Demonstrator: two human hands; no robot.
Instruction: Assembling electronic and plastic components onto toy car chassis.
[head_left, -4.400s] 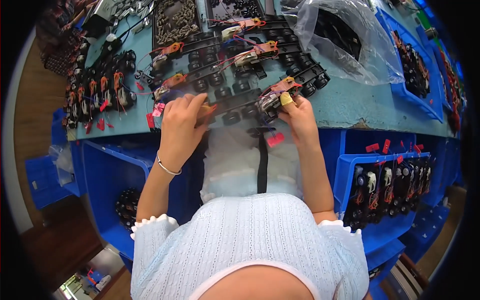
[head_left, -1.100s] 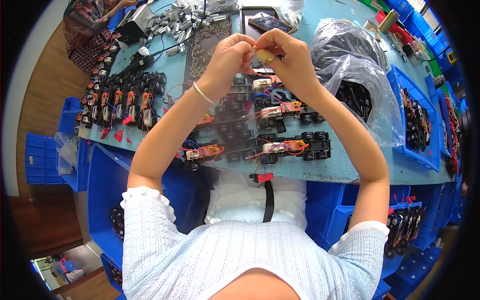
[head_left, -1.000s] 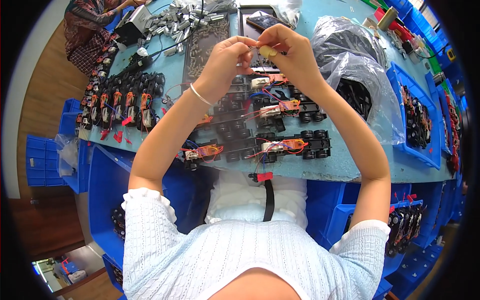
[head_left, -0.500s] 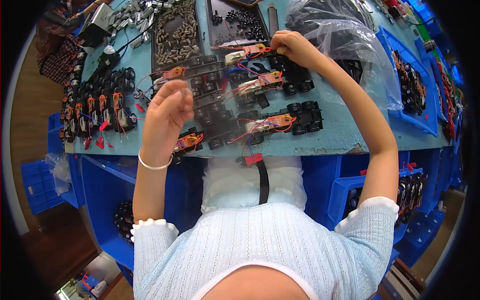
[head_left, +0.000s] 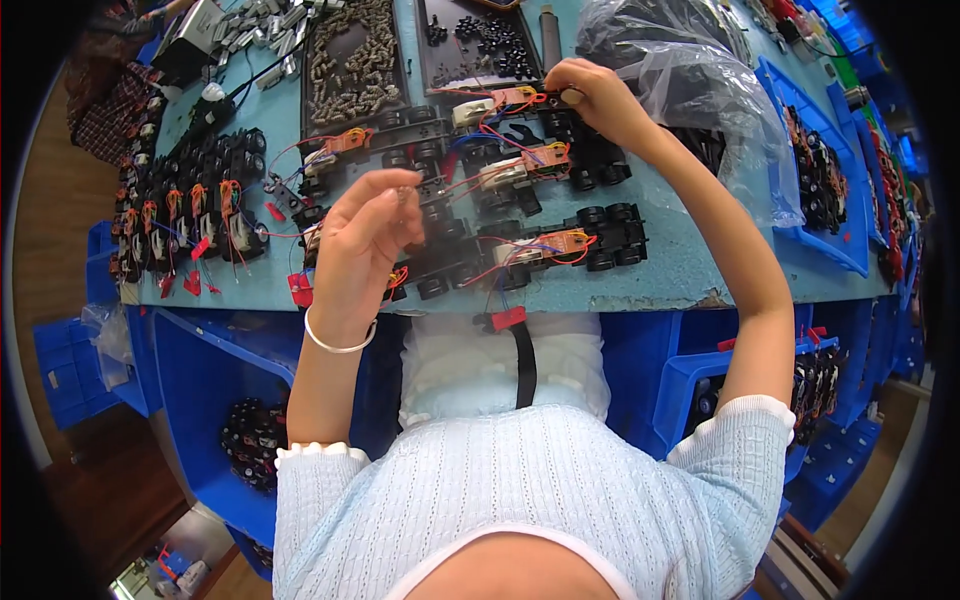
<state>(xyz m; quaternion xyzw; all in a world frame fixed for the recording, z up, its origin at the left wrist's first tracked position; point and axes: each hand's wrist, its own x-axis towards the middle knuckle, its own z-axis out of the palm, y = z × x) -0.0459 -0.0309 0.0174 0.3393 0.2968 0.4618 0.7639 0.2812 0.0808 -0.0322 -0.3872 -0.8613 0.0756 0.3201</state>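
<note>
My left hand, a bracelet at its wrist, hovers above the toy truck chassis with thumb and fingers pinched together. Something tiny may sit between the fingertips, too small to name. My right hand is closed at the far chassis, fingers bent down by its wires; whatever they grip is hidden. Below it lie a middle chassis and a near chassis, each with an orange circuit board, a white block, coloured wires and black wheels. Another chassis lies beyond my left hand.
Dark trays of small metal springs or screws and small black parts stand at the back. Finished-looking chassis line the left. Clear plastic bags and a blue bin are at the right. Another person's sleeve shows far left.
My left hand has moved right and slightly nearer, its fingers still pinched. My right hand stays at the far chassis, with only a slight shift.
</note>
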